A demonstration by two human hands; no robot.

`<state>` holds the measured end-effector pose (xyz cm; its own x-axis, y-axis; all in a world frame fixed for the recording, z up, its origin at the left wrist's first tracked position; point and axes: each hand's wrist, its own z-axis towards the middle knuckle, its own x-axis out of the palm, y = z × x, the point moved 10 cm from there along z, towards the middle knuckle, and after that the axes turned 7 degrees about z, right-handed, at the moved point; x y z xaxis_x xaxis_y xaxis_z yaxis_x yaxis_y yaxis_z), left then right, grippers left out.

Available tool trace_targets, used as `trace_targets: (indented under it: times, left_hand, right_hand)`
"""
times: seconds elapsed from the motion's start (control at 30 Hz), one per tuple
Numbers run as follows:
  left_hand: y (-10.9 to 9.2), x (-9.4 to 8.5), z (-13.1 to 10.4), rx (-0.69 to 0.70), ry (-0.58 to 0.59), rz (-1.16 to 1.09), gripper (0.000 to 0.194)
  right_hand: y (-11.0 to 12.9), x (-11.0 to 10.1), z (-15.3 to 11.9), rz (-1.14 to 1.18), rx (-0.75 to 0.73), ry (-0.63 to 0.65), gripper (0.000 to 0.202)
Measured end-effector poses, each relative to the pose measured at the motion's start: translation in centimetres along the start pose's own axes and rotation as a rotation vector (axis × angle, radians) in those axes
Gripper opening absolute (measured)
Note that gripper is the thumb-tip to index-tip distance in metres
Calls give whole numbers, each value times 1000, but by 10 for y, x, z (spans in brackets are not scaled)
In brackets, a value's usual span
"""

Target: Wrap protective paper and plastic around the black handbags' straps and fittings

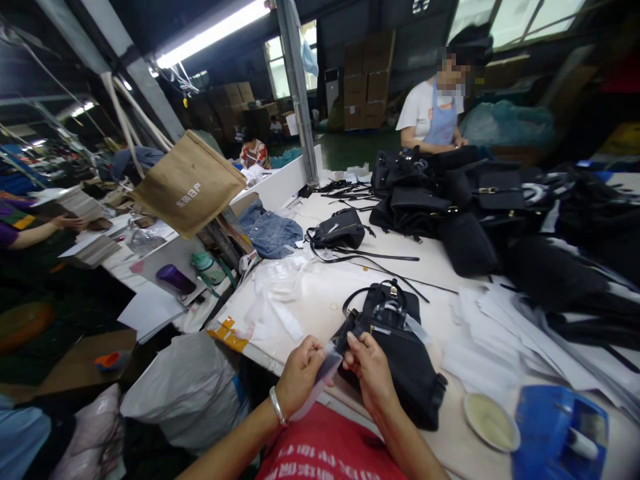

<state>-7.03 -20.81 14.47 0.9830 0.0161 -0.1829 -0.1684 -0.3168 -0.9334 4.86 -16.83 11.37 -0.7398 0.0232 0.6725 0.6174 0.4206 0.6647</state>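
A black backpack (pixel 407 373) with a gold zip and a top handle lies on the table right in front of me. My left hand (pixel 299 375) is closed on a small clear plastic sleeve (pixel 326 375), which hangs down between my hands. My right hand (pixel 369 368) pinches a dark strap end (pixel 342 341) at the bag's left side, close to the sleeve. Whether the strap end sits inside the sleeve I cannot tell. Another piece of clear film (pixel 417 328) sticks out by the bag's upper right.
A smaller black bag (pixel 343 228) with long straps lies farther back, beside a denim garment (pixel 270 230). Black bags (pixel 470 247) are heaped at right. White sheets (pixel 485 340), a round dish (pixel 491 421) and a blue container (pixel 557 433) lie nearer. A co-worker (pixel 440 120) stands across the table.
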Motion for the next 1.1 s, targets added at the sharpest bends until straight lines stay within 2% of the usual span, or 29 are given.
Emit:
trace_targets:
  times: [0.13, 0.23, 0.37, 0.47, 0.63, 0.77, 0.93, 1.03, 1.1]
  left_hand:
    - [-4, 1, 9, 19, 18, 31, 24]
    - [-5, -3, 18, 35, 31, 45, 23]
    - [0, -18, 25, 30, 57, 85, 24]
    - [5, -37, 27, -5, 61, 110, 25]
    - [5, -62, 37, -54, 33, 28, 22]
    - [1, -70, 52, -40, 33, 3, 23]
    - [17, -78, 67, -90, 118, 80, 26]
    - [27, -84, 76, -126, 144, 80, 25]
    - [28, -87, 84, -137, 139, 62, 24]
  right_hand:
    - [-5, 10, 2, -112, -19, 56, 29]
    - [-9, 16, 6, -132, 33, 101, 29]
    - [-12, 9, 24, 42, 109, -5, 39]
    - [-19, 10, 38, 89, 94, -74, 44]
    - [-29, 40, 44, -61, -49, -64, 47]
    - [-39, 61, 50, -126, 5, -11, 49]
    - [-25, 41, 84, 73, 62, -157, 41]
    - [-11, 31, 100, 152, -17, -235, 41]
    - [-7, 34, 101, 117, -90, -261, 48]
